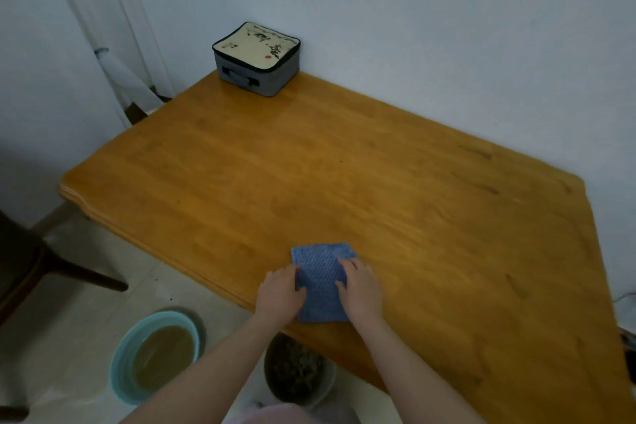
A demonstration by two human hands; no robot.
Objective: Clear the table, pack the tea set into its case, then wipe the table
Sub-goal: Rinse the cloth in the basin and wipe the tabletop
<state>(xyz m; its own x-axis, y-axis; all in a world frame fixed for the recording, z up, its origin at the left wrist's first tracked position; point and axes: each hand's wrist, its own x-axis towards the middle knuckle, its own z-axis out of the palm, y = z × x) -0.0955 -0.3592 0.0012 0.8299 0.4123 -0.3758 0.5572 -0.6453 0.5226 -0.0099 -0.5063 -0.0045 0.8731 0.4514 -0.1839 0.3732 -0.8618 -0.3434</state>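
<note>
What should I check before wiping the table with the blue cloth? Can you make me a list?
1. The tea set case is shut: ok, its lid looks closed.
2. The table is free of tea things: ok, only the case and the blue cloth sit on it.
3. The cloth lies folded flat: ok, near the front edge.
4. The left hand and right hand are on the cloth: ok, one on each side.
5. The cloth is damp enough: cannot tell.
6. The case is out of the wiping path: not ok, it covers the far corner by the wall.
</note>
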